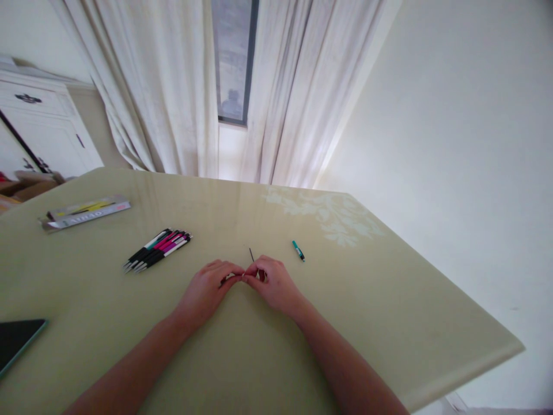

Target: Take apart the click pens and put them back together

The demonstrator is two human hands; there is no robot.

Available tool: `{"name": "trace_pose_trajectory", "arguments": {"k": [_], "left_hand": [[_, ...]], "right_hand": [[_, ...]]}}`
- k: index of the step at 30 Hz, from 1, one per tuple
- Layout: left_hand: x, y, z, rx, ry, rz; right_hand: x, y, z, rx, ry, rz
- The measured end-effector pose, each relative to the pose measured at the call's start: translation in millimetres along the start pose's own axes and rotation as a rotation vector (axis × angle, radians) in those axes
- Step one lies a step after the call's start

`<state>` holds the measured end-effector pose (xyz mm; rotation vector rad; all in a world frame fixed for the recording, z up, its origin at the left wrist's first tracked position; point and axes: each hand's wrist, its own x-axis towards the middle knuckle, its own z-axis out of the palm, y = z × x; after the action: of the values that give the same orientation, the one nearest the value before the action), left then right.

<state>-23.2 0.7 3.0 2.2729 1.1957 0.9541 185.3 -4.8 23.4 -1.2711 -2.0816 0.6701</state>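
Green pen piece: right, on surface
Left hand: grip pinched on small part
Right hand: grip pinched there too
Pens: left, bunched

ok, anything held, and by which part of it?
The left hand and right hand seem to pinch a small pale piece where they meet; it's mostly hidden, so the gripped part can't be told.
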Motion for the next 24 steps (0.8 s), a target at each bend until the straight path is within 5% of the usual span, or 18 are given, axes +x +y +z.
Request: {"name": "trace_pose_trajectory", "arguments": {"k": [9, 15, 24], "left_hand": [[0, 2, -0.2, 0.010, 0.005, 0.013], [3, 3, 1.4, 0.005, 0.069, 0.023], [1, 2, 2.6, 0.130, 0.176, 0.040]], "right_hand": [[1, -1, 2, -0.065, 0.036, -0.003], [12, 20, -2, -0.281, 0.304, 0.283], [14, 30, 1, -0.334, 0.290, 0.333]]}}
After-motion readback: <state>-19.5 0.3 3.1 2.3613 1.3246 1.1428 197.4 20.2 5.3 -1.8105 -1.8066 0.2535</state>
